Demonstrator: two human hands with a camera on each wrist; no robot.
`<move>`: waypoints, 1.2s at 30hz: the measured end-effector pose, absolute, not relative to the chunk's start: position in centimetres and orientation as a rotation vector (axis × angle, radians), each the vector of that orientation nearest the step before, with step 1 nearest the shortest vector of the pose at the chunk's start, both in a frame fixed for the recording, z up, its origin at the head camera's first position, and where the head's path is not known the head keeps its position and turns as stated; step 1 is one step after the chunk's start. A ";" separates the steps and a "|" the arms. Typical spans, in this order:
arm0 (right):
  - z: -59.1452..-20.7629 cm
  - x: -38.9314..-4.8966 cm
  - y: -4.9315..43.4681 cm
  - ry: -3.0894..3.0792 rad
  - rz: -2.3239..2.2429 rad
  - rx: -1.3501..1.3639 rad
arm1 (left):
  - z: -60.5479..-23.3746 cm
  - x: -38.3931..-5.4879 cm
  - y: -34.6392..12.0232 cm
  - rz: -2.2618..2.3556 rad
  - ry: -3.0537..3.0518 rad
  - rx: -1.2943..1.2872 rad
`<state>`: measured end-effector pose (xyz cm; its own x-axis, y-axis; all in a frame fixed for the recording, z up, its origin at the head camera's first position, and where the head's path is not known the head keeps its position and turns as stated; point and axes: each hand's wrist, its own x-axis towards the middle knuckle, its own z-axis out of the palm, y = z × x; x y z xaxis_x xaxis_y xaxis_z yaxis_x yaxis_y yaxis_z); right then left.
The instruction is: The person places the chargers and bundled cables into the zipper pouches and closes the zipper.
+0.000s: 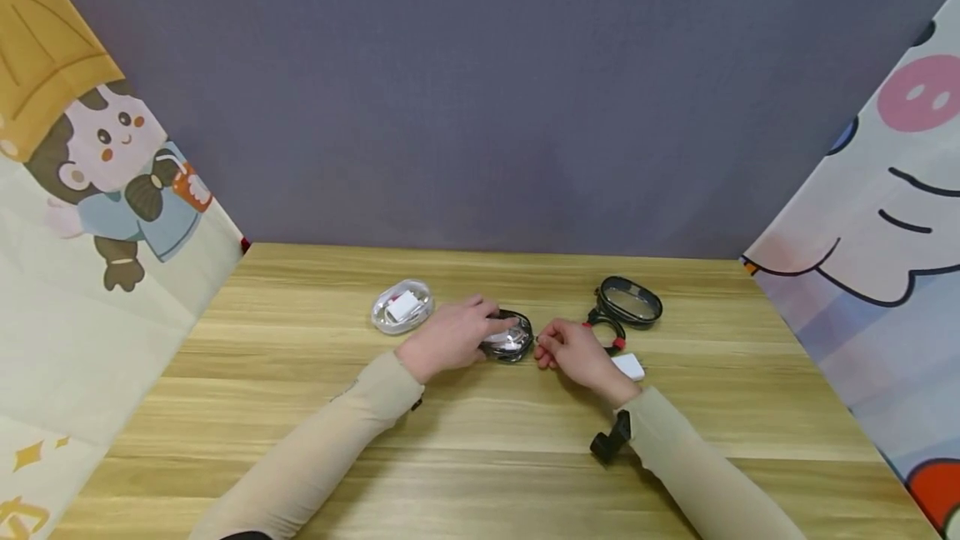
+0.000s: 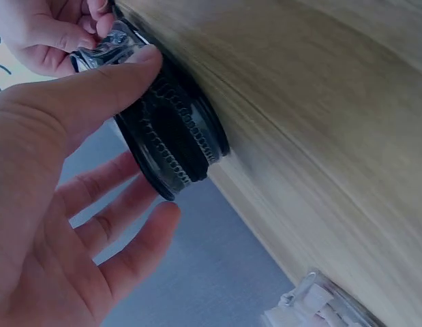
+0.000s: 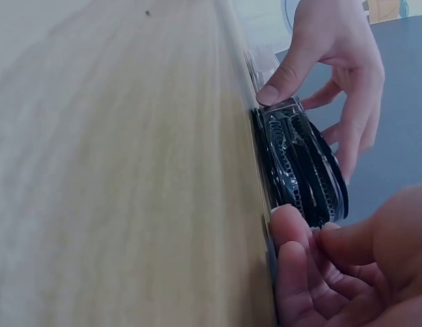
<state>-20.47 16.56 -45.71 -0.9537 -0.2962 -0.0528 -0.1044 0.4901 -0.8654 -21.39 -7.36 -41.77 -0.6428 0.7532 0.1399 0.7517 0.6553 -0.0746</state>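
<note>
A small oval clear zip case (image 1: pixel 510 338) with black edging lies mid-table. My left hand (image 1: pixel 457 333) holds it at its left side, the thumb laid over its top edge in the left wrist view and the other fingers spread behind. Black zipper tape with rows of teeth (image 3: pixel 303 163) runs along its side wall in the right wrist view. At the case's right end, my right hand (image 1: pixel 573 354) pinches a small zipper pull (image 3: pixel 326 227) between thumb and index finger, which mostly cover it.
On the left sits a white-edged clear case (image 1: pixel 401 307) with a white charger in it. To the right are another black-edged clear case (image 1: pixel 632 302), a coiled black cable (image 1: pixel 617 332) with red parts, and a white adapter (image 1: pixel 628 367) beside the right wrist. A grey panel (image 1: pixel 480 107) stands behind.
</note>
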 end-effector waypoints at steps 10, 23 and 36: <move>-45.8 -19.9 16.7 2.636 -1.306 -0.436 | -42.2 -21.2 -7.3 0.011 -2.674 -1.214; -45.3 -19.1 16.6 2.709 -1.205 -0.515 | -42.7 -21.3 -7.1 0.013 -2.657 -1.152; -45.0 -18.2 15.7 2.714 -1.152 -0.467 | -42.8 -21.1 -6.4 0.047 -2.701 -1.076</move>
<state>-18.16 15.71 -44.99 -0.9391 -0.3431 -0.0219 -0.2226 0.6554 -0.7217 -21.08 -6.35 -42.78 -0.7024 0.6820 0.2037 0.6746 0.7291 -0.1153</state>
